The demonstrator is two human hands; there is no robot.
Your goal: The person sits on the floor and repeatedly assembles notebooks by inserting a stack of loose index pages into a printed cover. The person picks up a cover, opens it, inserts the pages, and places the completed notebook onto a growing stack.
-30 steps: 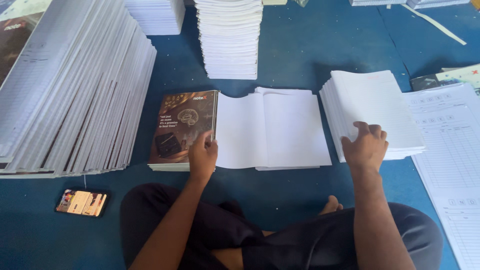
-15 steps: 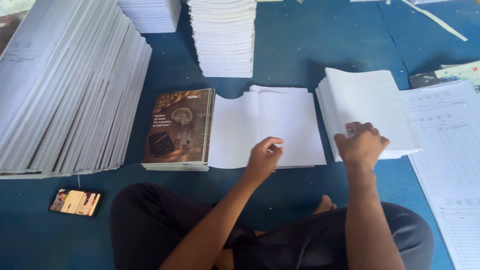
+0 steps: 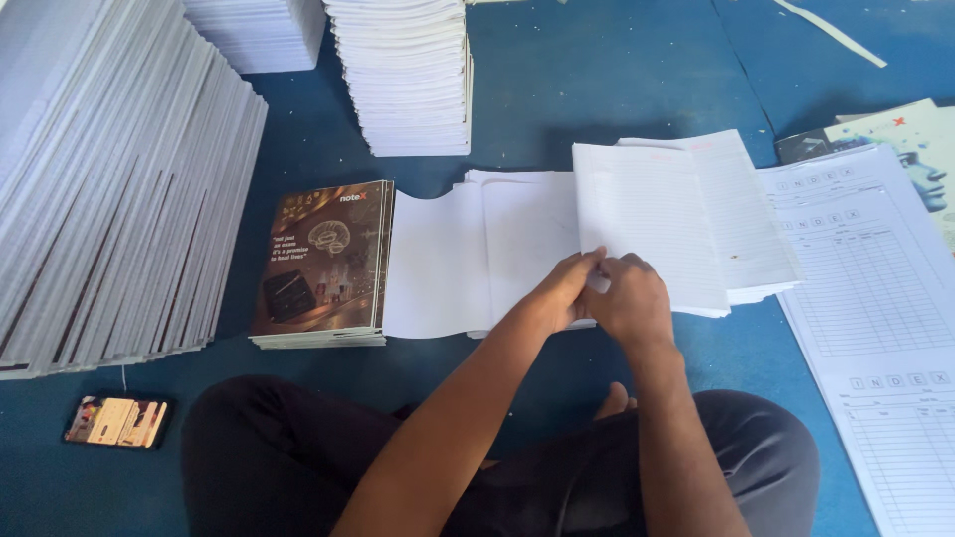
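Ruled sheets are mid-pickup off the right-hand stack on the blue floor, left hand and right hand both pinching the near edge, so next I'd guess they need a careful carry onto the blank pile.

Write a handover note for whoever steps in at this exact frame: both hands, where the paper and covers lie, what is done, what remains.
Left hand: fingertips pinching the near edge of a lined sheet bundle, together with the right hand.
The bundle is lifted off the ruled-paper stack and lies partly over the blank white stack.
Dark printed covers sit in a low pile left of the white stack.
Done, by how things lie: tall piles of finished-looking sets stand at far left and ahead.
Left: the bundle in hand is not yet set down flat.
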